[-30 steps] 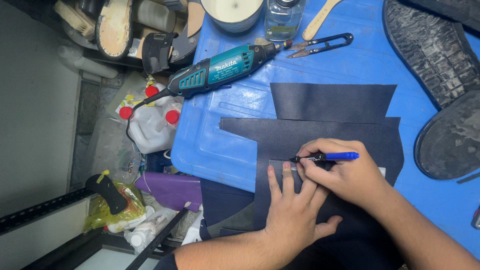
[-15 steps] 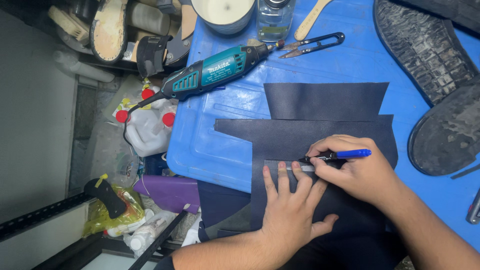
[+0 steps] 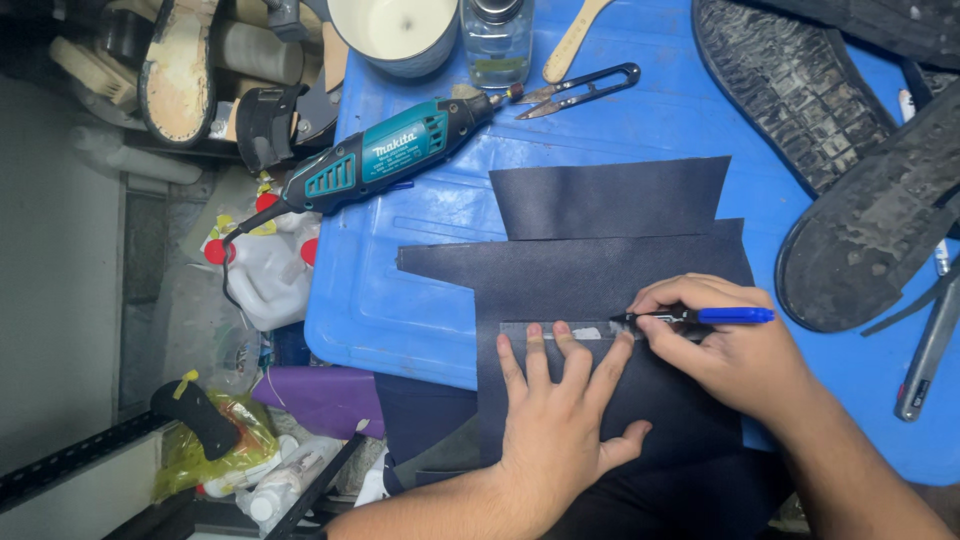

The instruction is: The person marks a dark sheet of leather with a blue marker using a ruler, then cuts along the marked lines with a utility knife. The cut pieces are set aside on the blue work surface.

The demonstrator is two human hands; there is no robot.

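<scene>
The left hand [image 3: 555, 430] lies flat on the fabric sheet [image 3: 600, 270], just left of the right hand [image 3: 735, 350] holding a pen [image 3: 700, 316]. Beyond both hands lie the rotary tool [image 3: 385, 155] and snips [image 3: 575, 90]; shoe soles [image 3: 850, 200] lie right of the right hand

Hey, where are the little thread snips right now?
In the head view, the black thread snips lie near the top edge of the blue surface, just right of the teal rotary tool's tip and below the clear bottle.
</scene>
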